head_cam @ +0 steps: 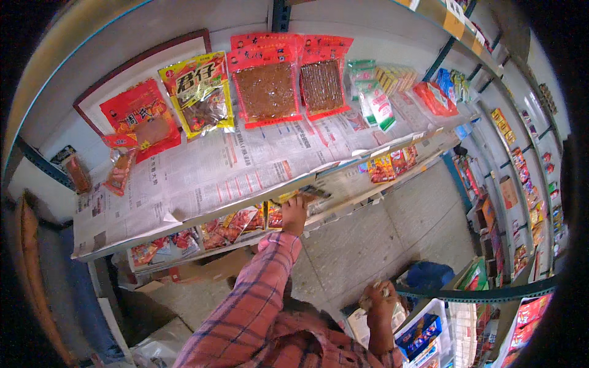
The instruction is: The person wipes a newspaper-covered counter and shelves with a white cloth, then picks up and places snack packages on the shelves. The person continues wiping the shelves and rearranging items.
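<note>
My left hand (294,214), at the end of a pink checked sleeve, reaches to the lower shelf beneath the front edge of the newspaper-lined upper shelf (193,184). Its fingers are at a dark and yellow flat packet (315,191), partly hidden by that edge; whether they grip it cannot be told. Just left of the hand lie red and yellow snack packets (232,225). Low at my right side, my right hand (379,296) is closed around a crumpled pale thing (383,289), blurred, perhaps a cloth or wrapper.
Red snack bags (266,92), a yellow bag (202,94) and white-green packets (377,106) stand or lie on the upper shelf. More stocked shelving (511,184) runs along the right. Near my right arm are a rack's metal edge (478,295) and a white bin (421,317).
</note>
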The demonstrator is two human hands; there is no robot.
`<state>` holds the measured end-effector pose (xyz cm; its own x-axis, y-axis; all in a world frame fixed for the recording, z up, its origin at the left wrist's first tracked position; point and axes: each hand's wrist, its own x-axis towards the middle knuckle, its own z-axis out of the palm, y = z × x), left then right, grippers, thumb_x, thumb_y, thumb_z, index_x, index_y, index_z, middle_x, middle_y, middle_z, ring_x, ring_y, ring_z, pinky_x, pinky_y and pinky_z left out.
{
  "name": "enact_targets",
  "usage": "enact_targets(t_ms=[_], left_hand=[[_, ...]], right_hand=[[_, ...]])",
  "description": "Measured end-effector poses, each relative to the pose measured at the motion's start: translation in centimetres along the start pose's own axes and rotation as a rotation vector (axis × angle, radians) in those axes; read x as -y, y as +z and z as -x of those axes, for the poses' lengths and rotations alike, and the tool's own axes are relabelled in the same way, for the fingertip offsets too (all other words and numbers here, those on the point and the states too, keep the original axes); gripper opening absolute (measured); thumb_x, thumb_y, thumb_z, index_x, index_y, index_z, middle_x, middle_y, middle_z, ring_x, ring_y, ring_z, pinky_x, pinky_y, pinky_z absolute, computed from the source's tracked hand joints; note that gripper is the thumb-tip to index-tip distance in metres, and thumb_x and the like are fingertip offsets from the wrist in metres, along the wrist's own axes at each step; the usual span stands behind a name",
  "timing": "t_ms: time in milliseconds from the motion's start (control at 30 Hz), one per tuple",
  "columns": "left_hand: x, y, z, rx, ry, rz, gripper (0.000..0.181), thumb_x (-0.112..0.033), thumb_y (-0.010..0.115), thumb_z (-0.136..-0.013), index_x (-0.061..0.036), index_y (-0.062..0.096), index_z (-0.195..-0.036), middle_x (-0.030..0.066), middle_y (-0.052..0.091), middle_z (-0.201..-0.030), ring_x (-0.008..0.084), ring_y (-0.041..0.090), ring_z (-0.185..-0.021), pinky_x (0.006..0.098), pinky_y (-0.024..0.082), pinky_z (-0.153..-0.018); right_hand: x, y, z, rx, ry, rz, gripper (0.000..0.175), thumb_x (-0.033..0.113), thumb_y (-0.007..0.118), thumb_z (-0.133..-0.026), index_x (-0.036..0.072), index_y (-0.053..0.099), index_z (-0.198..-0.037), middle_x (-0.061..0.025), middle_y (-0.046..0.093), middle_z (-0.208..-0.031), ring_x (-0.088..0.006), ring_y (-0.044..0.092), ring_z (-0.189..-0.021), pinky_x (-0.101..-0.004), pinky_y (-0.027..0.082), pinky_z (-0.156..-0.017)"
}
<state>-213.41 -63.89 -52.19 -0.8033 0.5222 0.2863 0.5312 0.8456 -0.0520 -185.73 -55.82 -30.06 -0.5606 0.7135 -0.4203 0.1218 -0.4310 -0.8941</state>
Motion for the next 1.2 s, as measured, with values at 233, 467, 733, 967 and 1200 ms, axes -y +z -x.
enact_targets(t_ms=[233, 467, 733, 967, 1200], left_hand=[[2.7, 2.8, 1.2, 0.169, -0.137, 0.399, 0.049, -0.022, 0.056, -0.077, -0.0064, 0.051, -0.123, 0.0107, 0.054, -0.107, 0.0263, 0.054, -0.095, 0.0641, 0.041, -0.079], [6.6, 3.8, 1.8, -0.018, 0.173, 0.124, 0.050, -0.013, 0.057, -0.076, -0.0048, 0.047, -0.125, 0.0115, 0.056, -0.114, 0.0285, 0.053, -0.107, 0.0416, 0.045, -0.090], [6.5, 13.1, 4.8, 0.677, -0.533, 0.074, 0.054, -0.027, 0.051, -0.084, -0.0133, 0.038, -0.134, 0.0122, 0.052, -0.122, 0.0313, 0.062, -0.081, 0.0533, 0.044, -0.055], [7.4, 4.6, 8.6, 0.569, -0.342, 0.104, 0.046, -0.028, 0.053, -0.083, -0.0091, 0.045, -0.124, 0.0140, 0.053, -0.116, 0.0336, 0.061, -0.086, 0.0513, 0.046, -0.061], [13.1, -18.8, 13.5, 0.383, -0.261, 0.622, 0.030, -0.024, 0.061, -0.078, -0.0081, 0.057, -0.103, 0.0136, 0.061, -0.095, 0.0311, 0.061, -0.083, 0.0446, 0.049, -0.066]], right_hand=[[-1.5, 0.1, -0.6, 0.024, 0.003, 0.132, 0.027, -0.007, 0.062, -0.070, 0.011, 0.042, -0.070, -0.0048, 0.051, -0.061, -0.0141, 0.049, -0.044, -0.0259, 0.039, -0.039], [-7.1, -3.5, -1.6, 0.097, 0.127, 0.251, 0.024, -0.008, 0.062, -0.073, 0.010, 0.046, -0.073, -0.0048, 0.054, -0.063, -0.0187, 0.055, -0.048, -0.0314, 0.044, -0.042], [-12.4, -7.3, -4.9, 0.278, 0.293, 0.289, 0.003, 0.011, 0.055, -0.089, 0.012, 0.053, -0.091, -0.0104, 0.060, -0.095, -0.0177, 0.057, -0.071, -0.0285, 0.049, -0.056], [-10.4, -3.4, -7.1, 0.543, 0.211, 0.276, 0.012, 0.011, 0.065, -0.083, 0.009, 0.055, -0.089, -0.0078, 0.062, -0.087, -0.0147, 0.054, -0.061, -0.0261, 0.044, -0.048], [-5.5, 11.0, -4.3, 0.687, 0.114, 0.303, 0.027, 0.005, 0.064, -0.079, 0.005, 0.057, -0.105, -0.0077, 0.063, -0.094, -0.0195, 0.062, -0.080, -0.0302, 0.052, -0.067]])
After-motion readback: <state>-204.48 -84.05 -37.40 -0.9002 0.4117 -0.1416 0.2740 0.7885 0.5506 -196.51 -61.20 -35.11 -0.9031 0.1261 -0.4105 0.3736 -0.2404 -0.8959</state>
